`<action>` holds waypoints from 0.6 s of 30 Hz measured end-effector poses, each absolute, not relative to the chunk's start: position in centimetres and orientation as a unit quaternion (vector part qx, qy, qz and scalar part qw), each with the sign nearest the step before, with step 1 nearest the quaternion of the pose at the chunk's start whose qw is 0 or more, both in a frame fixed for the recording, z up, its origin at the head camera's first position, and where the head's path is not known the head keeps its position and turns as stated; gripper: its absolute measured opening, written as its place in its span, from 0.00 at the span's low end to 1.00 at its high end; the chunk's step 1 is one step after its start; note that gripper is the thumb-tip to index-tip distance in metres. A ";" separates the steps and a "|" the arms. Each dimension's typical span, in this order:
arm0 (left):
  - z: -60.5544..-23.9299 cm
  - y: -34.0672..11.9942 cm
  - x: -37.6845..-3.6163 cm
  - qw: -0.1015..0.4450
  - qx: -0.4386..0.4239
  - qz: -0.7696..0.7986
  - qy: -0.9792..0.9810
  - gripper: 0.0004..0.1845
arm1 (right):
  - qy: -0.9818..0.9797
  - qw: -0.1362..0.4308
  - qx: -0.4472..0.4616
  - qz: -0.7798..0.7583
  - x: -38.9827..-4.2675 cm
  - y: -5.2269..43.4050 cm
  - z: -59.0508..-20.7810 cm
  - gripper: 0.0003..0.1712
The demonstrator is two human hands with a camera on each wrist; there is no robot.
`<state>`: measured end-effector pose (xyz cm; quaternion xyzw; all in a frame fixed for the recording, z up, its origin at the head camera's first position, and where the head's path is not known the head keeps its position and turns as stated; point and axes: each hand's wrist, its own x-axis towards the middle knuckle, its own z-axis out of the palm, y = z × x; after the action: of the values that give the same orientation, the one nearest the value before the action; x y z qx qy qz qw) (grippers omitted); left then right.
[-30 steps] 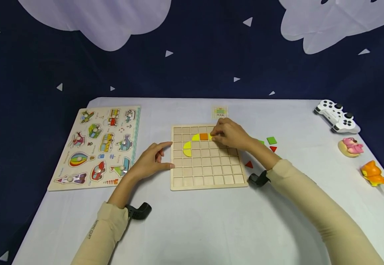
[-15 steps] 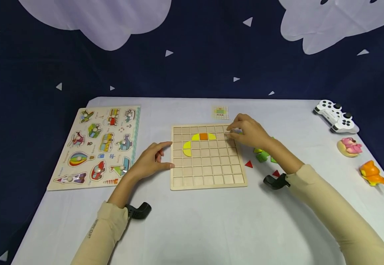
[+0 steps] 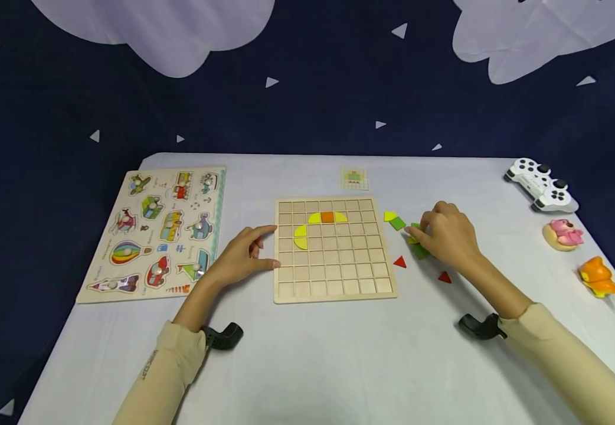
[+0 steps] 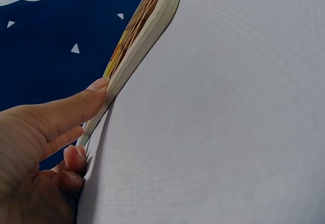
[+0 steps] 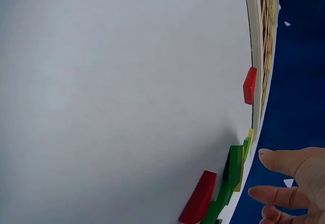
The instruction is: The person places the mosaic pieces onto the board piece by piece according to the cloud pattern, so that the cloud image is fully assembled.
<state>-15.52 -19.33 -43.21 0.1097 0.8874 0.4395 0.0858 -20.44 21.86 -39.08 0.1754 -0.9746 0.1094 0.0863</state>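
Observation:
A wooden grid board [image 3: 339, 274] lies mid-table. Yellow quarter-round pieces [image 3: 300, 237] and an orange square [image 3: 327, 217] sit in its upper left and upper middle cells. At the board's left edge rests my left hand [image 3: 244, 257], its thumb and a finger touching the rim; the left wrist view shows the thumb against the board's side [image 4: 144, 46]. My right hand [image 3: 448, 233] hovers over a small heap of green pieces [image 3: 420, 251] right of the board. In the right wrist view its thumb and fingers [image 5: 277, 196] are apart, with nothing visibly held.
Beside the board lie a yellow piece [image 3: 389, 216], a green square [image 3: 397, 224] and red triangles [image 3: 400, 262]. A small pattern card [image 3: 353, 177] is behind it. A vehicle puzzle [image 3: 150, 236] lies left; a white game controller [image 3: 541, 186], pink figure [image 3: 563, 234] and orange toy [image 3: 596, 277] stand right.
My right hand has left the yellow piece at the orange square's right and moved rightward off the board to the loose pieces. My left hand has stayed at the board's edge.

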 end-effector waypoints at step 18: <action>-42.9 -19.2 -15.4 0.090 0.107 0.436 0.889 0.42 | -0.981 0.101 0.123 0.111 -18.8 21.3 -39.9 0.21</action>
<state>-15.41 -19.19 -42.91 0.1071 0.8890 0.4362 0.0895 -18.83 21.26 -39.92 0.1233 -0.9810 0.1110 0.1006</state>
